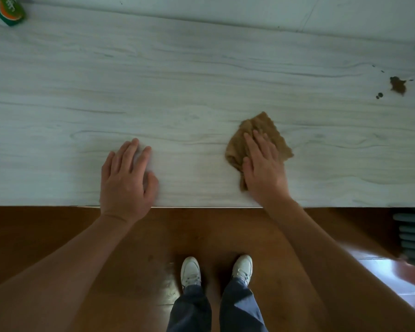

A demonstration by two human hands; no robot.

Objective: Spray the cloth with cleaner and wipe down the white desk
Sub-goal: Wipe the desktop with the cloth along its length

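Observation:
The white wood-grain desk (177,80) fills the upper part of the view. A crumpled brown cloth (271,130) lies on it right of centre, near the front edge. My right hand (264,164) presses flat on the cloth, fingers together, covering its lower half. My left hand (127,176) rests flat on the bare desk at the front edge, fingers slightly apart, holding nothing. The green and orange cleaner bottle (7,10) stands at the far left back corner, mostly cut off by the frame.
A dark brown stain (398,85) with small dark spots (379,95) marks the desk at the far right. Below the desk edge is brown wooden floor with my two white shoes (216,269). A grey ribbed object (412,233) sits under the desk's right end.

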